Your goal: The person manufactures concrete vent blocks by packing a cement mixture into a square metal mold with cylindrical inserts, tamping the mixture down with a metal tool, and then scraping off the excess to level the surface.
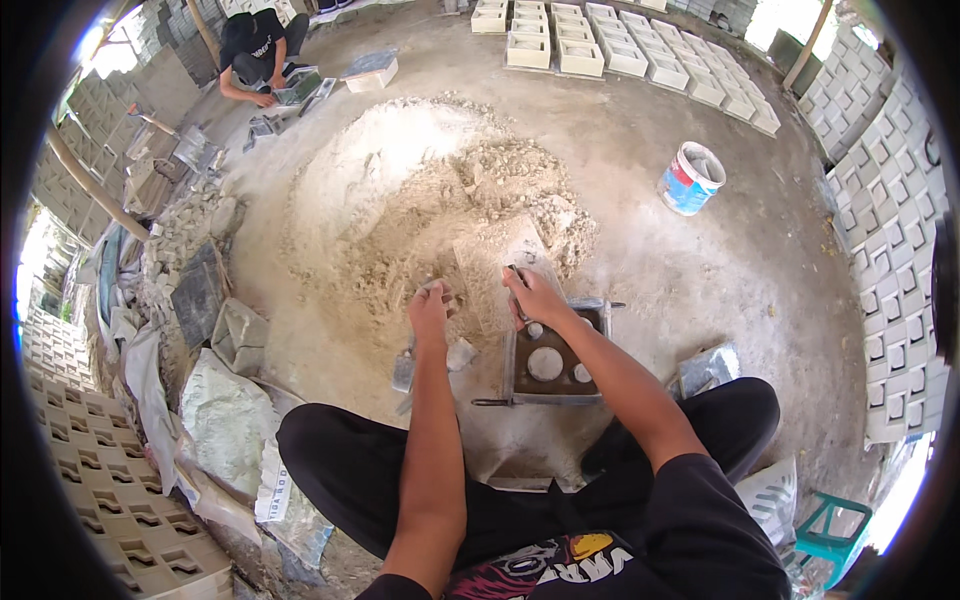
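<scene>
My left hand [430,304] is closed, its fingers curled together over the near edge of a pale powder and sand heap [400,190]. Whatever it may hold is too small to name. A little to its right, my right hand [535,300] is closed around something with a dark end showing by the thumb. Beyond that hand, a flat dusty plate [525,245] slopes against the heap. Under my right wrist is a metal mould box [508,365] with rod handles and round pale discs inside. A greyish lump [461,354] lies on the floor below my left hand.
A white, blue and red bucket [690,180] stands to the right. Rows of pale blocks [640,58] lie at the back. Another person [262,55] crouches far left over a mould. Sacks [230,420] and rubble line the left; a green stool [833,530] is lower right.
</scene>
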Available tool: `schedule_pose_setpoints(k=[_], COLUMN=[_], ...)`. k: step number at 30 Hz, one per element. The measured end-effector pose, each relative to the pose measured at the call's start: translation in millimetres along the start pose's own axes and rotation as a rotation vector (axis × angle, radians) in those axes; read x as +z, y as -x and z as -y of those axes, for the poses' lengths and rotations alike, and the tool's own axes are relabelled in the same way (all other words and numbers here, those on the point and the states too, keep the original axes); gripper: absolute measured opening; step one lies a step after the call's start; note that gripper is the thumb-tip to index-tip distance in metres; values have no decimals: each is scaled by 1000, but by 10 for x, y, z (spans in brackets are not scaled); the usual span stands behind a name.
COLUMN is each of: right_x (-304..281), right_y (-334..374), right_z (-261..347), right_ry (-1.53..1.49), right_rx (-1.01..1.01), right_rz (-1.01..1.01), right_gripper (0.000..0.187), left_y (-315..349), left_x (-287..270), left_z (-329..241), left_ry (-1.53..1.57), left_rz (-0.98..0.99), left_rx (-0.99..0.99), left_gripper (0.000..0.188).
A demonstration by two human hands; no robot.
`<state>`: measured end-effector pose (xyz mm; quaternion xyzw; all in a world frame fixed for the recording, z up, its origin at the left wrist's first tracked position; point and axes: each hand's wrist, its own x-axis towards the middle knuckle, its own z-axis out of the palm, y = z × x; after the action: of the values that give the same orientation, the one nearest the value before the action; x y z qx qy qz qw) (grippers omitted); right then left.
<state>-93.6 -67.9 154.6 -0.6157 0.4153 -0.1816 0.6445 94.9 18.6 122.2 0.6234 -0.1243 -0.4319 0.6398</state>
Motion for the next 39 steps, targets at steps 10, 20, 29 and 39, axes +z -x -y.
schedule_pose_setpoints(k=[10,20,29,39], right_x=[-27,163,542,215], right_y=[191,-1112,-1153,-337], right_z=[-173,-703,-652,-406], right_ry=[-234,-611,-541,-264], right_rx=[212,309,280,106], right_rz=[-85,-316,-360,-107], right_gripper=[47,41,47,46], left_y=[-203,-388,-468,-269], left_x=[207,-120,-269,20], left_z=[765,756,724,372], left_ry=[-266,-151,-11,1], left_rz=[33,-29,-183,-156], left_rx=[7,-79,-56,-10], left_gripper=[24,23,19,19])
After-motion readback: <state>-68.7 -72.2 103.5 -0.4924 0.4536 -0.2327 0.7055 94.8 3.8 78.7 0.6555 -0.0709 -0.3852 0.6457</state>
